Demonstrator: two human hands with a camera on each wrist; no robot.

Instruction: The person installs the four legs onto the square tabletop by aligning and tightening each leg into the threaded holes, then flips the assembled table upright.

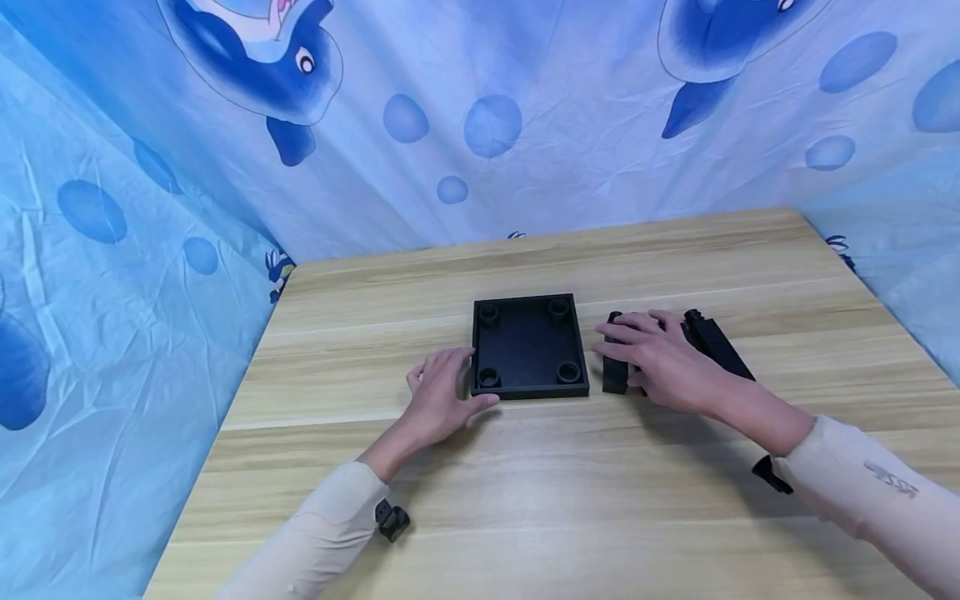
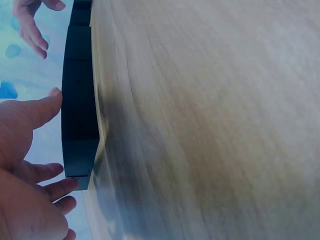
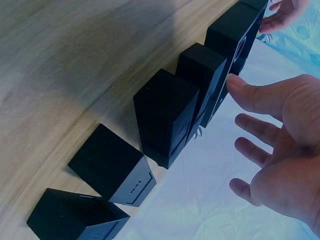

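A shallow black tray (image 1: 528,343) with a round socket in each corner lies mid-table. My left hand (image 1: 441,392) is at its left side, thumb along the near-left corner and fingers by the left edge. The left wrist view shows the thumb and fingertips right at the tray's side wall (image 2: 79,100). My right hand (image 1: 667,362) is spread over several black oblong parts to the right of the tray, hiding most of them. In the right wrist view its fingers are loose and hold nothing, beside an upright black block (image 3: 165,110).
A long black part (image 1: 723,346) lies slanted at the right of the group. Two more black blocks, one (image 3: 107,162) and another (image 3: 70,215), stand apart in the right wrist view. Behind the wooden table (image 1: 525,500) hangs a blue dolphin-print cloth (image 1: 570,150).
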